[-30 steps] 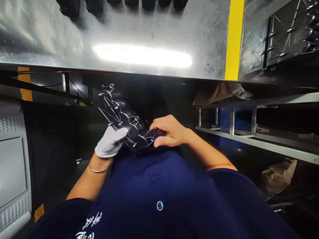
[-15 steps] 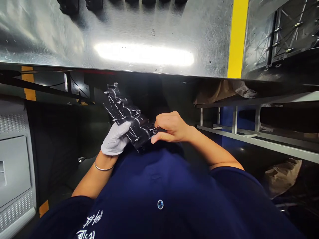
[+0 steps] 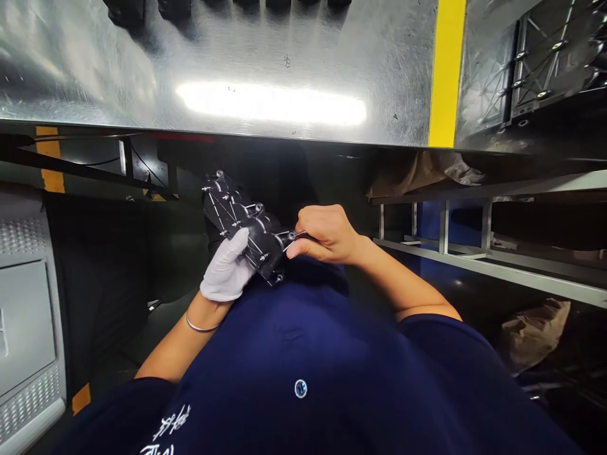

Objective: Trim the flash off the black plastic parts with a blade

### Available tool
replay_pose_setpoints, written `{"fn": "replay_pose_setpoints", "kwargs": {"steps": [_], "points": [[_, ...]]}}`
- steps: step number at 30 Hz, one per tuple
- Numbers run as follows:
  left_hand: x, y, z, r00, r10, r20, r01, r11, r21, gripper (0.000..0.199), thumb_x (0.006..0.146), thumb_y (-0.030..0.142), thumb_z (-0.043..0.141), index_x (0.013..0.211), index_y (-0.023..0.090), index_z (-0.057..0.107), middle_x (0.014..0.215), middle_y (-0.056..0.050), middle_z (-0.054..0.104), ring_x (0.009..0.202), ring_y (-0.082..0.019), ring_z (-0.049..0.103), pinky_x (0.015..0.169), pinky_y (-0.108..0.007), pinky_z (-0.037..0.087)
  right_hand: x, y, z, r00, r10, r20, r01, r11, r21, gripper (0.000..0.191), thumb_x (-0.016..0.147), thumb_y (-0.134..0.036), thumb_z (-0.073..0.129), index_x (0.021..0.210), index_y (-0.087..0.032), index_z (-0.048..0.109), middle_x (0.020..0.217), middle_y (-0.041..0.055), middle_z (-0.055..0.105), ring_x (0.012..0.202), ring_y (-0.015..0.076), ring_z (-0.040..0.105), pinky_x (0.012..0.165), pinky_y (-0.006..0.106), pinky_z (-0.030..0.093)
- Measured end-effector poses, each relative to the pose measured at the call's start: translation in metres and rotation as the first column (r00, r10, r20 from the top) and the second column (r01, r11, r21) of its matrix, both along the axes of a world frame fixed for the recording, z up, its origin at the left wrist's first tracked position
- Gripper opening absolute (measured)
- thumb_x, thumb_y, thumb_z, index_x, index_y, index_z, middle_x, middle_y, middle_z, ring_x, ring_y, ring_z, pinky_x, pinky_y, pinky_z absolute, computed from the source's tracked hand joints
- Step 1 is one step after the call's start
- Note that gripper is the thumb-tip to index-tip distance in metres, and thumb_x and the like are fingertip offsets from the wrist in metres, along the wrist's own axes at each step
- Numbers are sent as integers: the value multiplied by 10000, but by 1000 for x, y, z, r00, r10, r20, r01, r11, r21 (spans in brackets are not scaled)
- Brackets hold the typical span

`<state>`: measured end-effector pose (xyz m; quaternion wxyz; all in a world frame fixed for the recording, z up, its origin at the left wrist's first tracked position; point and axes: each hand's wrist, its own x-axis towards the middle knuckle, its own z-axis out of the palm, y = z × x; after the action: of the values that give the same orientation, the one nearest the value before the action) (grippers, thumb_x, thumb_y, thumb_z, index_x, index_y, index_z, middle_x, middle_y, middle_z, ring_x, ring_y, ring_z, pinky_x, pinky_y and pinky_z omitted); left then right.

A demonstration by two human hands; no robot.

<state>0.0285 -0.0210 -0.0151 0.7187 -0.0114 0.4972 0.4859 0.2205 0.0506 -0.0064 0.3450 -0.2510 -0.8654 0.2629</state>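
My left hand (image 3: 228, 268), in a white glove, grips the lower left side of a black ribbed part (image 3: 253, 237), thumb on its face. The part is tilted, running from upper left to lower right in front of my dark blue shirt. Several round bosses and thin bright ribs show on it. At its right end is my bare right hand (image 3: 325, 235), its fingers closed around a thin tool (image 3: 301, 234) whose tip meets a round boss. Most of the tool is hidden inside the fist.
A metal table (image 3: 294, 69) with a yellow stripe (image 3: 446, 76) lies ahead; black parts stand along its far side. Another ribbed black part (image 3: 545, 76) is at upper right. Metal rails (image 3: 474, 259) and brown paper (image 3: 535, 332) are on the right, a grey panel (image 3: 26, 309) on the left.
The black part has turned in my left hand, its upper end moving down and right. My left hand has shifted slightly right, and my right hand slightly up.
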Motion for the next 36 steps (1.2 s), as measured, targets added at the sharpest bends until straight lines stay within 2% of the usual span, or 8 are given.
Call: {"fn": "replay_pose_setpoints", "kwargs": {"steps": [6, 11, 15, 18, 22, 26, 31, 36], "points": [[3, -1, 4, 999, 17, -36, -18, 999, -34, 272, 753, 347, 788, 969, 187, 748, 1050, -34, 770, 1110, -237, 686, 1028, -351, 544, 4, 2, -2, 998, -53, 45, 52, 998, 28, 525, 925, -589, 511, 600, -177, 496, 561, -33, 443, 532, 85, 399, 523, 231, 290], [2, 2, 8, 999, 51, 3, -50, 996, -73, 169, 773, 282, 775, 914, 194, 748, 993, -9, 776, 1028, -206, 715, 981, -329, 576, 1, 2, -1, 997, -78, 23, 79, 997, -20, 505, 917, -631, 485, 755, -162, 580, 625, -25, 489, 564, 90, 427, 556, 227, 323], [5, 3, 10, 995, 61, 74, -52, 992, -112, 145, 861, 261, 685, 967, 179, 741, 1045, -44, 768, 1116, -220, 685, 1012, -346, 561, 0, 1, -3, 996, -30, 80, 32, 999, -13, 528, 964, -569, 450, 602, -184, 470, 571, -30, 418, 547, 95, 394, 545, 255, 260], [8, 4, 10, 991, 91, 101, -77, 989, -126, 186, 910, 246, 620, 1034, 161, 730, 1157, -65, 740, 1220, -200, 627, 1050, -300, 523, 0, 2, -6, 992, -70, 103, 74, 997, -33, 536, 977, -567, 424, 603, -185, 464, 579, -25, 434, 552, 97, 394, 557, 256, 268], [9, 5, 9, 992, 91, 93, -82, 992, -97, 206, 897, 273, 646, 1051, 166, 731, 1182, -65, 733, 1251, -213, 606, 1061, -311, 515, -2, 2, -8, 985, -156, 79, 160, 986, -47, 561, 957, -648, 371, 677, -181, 508, 619, -19, 460, 572, 102, 396, 575, 254, 295], [8, 4, 10, 990, 104, 100, -94, 990, -102, 200, 914, 262, 623, 1056, 169, 729, 1183, -52, 735, 1272, -196, 589, 1076, -303, 503, -4, 1, -10, 983, -116, 139, 123, 991, -46, 548, 989, -576, 382, 607, -189, 452, 584, -25, 401, 567, 105, 361, 570, 268, 256], [9, 5, 8, 991, 86, 102, -79, 995, -65, 202, 899, 286, 652, 1066, 204, 728, 1189, -27, 734, 1294, -198, 572, 1071, -302, 512, -6, 1, -10, 976, -203, 77, 208, 976, -60, 582, 957, -667, 335, 701, -179, 521, 641, -13, 464, 588, 107, 400, 585, 251, 309], [7, 5, 5, 992, 90, 92, -82, 993, -90, 168, 897, 276, 648, 1014, 191, 734, 1139, -37, 749, 1245, -184, 609, 1059, -292, 513, -5, 0, -9, 973, -159, 165, 166, 986, -31, 555, 985, -575, 392, 598, -184, 460, 582, -21, 413, 565, 105, 359, 563, 273, 242]]}}
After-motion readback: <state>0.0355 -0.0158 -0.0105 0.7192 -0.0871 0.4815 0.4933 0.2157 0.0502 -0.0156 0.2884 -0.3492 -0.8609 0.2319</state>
